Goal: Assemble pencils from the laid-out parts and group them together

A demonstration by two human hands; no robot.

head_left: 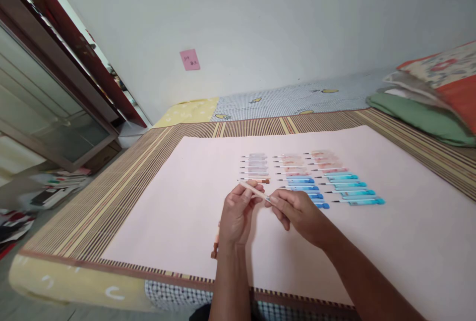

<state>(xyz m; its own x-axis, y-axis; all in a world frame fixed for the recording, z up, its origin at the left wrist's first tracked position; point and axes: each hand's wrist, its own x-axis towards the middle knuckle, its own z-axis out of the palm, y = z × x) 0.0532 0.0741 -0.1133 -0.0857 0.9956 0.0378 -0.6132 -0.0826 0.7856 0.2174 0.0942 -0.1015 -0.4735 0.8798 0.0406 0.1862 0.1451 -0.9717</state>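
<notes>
L hand [236, 214] w/ pen [255, 191], part-hiding brown-ended pc [214, 247] on pink sheet [171, 197]

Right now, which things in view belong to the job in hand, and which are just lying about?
Likely part of the job:
slim pale pen, held by left hand and right hand
laid-out pens, some blue, some turquoise
brown-ended piece, partly hidden
pale sheet underneath

Apparently just lying about:
pink note on the wall
floral cushion
green bundle
</notes>
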